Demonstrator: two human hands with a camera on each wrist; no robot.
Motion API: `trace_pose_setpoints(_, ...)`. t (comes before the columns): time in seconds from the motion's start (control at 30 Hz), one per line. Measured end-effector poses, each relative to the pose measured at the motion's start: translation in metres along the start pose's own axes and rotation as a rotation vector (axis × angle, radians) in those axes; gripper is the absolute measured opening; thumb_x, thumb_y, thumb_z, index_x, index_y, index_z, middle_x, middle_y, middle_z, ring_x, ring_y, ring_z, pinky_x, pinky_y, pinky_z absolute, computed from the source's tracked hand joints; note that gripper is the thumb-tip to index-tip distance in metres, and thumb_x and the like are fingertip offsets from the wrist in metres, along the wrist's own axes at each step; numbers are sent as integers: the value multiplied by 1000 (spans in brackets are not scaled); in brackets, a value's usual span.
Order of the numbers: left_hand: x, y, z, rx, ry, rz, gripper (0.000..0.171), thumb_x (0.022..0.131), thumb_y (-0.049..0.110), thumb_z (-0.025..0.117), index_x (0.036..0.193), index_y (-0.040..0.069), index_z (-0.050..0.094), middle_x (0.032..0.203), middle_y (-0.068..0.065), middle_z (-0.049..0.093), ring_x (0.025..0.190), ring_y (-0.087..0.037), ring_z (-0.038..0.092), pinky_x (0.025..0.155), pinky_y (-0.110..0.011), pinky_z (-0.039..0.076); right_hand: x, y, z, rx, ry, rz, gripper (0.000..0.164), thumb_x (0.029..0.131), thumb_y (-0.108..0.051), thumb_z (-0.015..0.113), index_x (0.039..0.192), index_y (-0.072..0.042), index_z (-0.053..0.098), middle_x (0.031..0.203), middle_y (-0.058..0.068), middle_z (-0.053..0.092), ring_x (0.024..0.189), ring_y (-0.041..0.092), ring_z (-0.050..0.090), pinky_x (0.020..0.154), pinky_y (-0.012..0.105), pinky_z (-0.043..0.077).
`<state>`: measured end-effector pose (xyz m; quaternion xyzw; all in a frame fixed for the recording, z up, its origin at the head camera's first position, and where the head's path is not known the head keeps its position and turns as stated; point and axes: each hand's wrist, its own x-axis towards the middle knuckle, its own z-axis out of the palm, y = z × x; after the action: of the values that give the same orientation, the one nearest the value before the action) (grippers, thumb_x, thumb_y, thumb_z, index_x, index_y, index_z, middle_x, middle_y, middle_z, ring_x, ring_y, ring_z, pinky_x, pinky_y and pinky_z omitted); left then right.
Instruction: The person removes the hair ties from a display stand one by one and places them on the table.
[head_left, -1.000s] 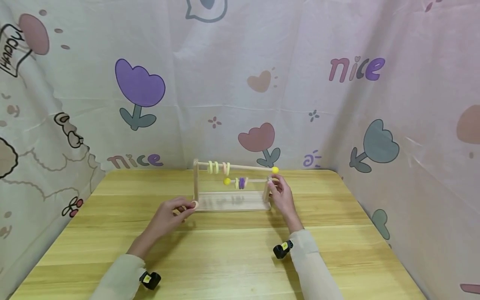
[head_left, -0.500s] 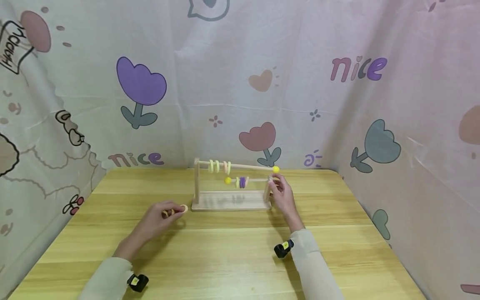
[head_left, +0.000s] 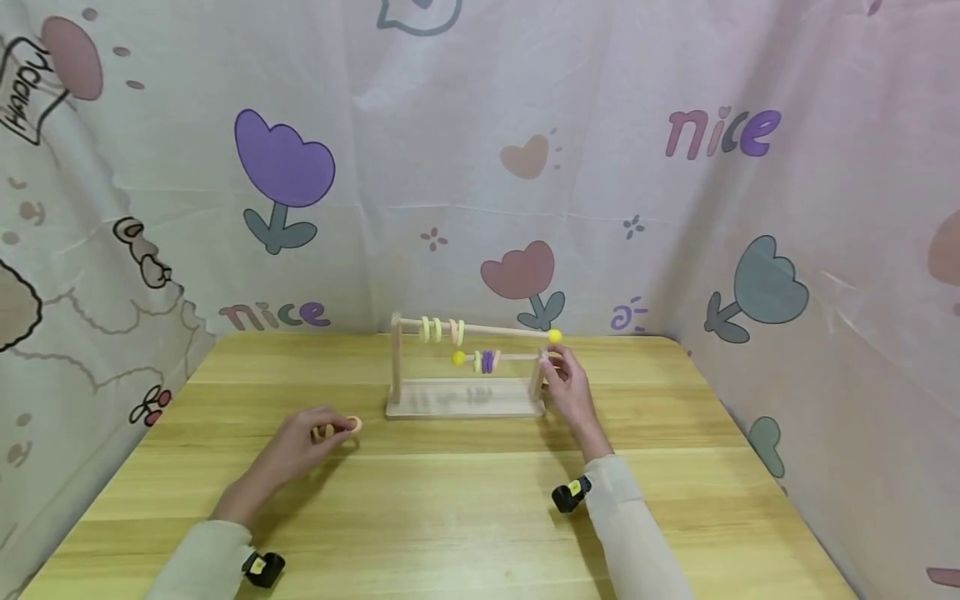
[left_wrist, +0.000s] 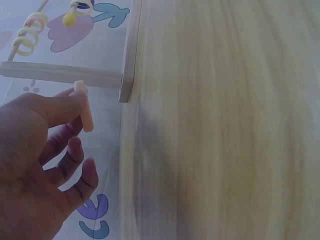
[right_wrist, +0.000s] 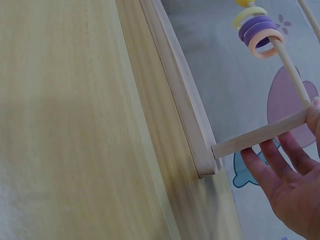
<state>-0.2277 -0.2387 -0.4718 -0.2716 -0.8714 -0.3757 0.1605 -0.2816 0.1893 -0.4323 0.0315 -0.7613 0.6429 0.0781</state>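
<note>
A wooden rack [head_left: 465,408] with two posts and two rods stands on the table. Its upper rod [head_left: 502,330] carries yellow and peach rings and has a yellow ball [head_left: 555,336] at the right end. On the lower rod [head_left: 517,357] hang yellow, purple and peach rings [right_wrist: 257,32], with a ball at its left end. My left hand [head_left: 303,442], left of the rack, pinches a peach ring [left_wrist: 84,106] between thumb and fingers. My right hand [head_left: 570,387] grips the short right post [right_wrist: 260,135] near its top.
The wooden table [head_left: 450,517] reaches back to a patterned cloth [head_left: 420,150] that hangs behind and along both sides. A small black camera [head_left: 264,570] is worn at the left wrist, another camera [head_left: 572,494] at the right.
My left hand has drawn away from the rack's left base corner, leftward and slightly toward me, with the peach ring. The right hand keeps its grip on the short post.
</note>
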Motion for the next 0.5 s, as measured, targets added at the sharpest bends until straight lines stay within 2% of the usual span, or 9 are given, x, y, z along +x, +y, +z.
trace_pose_setpoints(0.2, -3, -4, -3, 61, -14, -42, 17, 82, -4, 81, 94, 7, 79, 85, 2, 74, 75, 5, 53, 63, -20, 47, 0, 0, 0, -1, 2, 6, 39, 108, -14, 53, 144, 0, 48, 138, 31, 57, 127, 48, 58, 103, 60, 53)
trace_pose_setpoints(0.4, -7, -11, -6, 120, -17, -40, 18, 79, -3, 84, 92, 9, 79, 84, 6, 71, 75, 6, 52, 63, -20, 48, 1, 0, 0, -13, -4, 3, 41, 108, -13, 53, 146, 2, 46, 137, 31, 57, 126, 46, 59, 103, 61, 52)
trace_pose_setpoints(0.5, -10, -14, -9, 155, -21, -35, 17, 78, -1, 85, 90, 11, 79, 82, 8, 70, 73, 6, 50, 62, -20, 48, 7, 11, 0, -10, -3, 5, 41, 108, -15, 53, 146, 0, 46, 138, 31, 56, 126, 45, 59, 103, 61, 52)
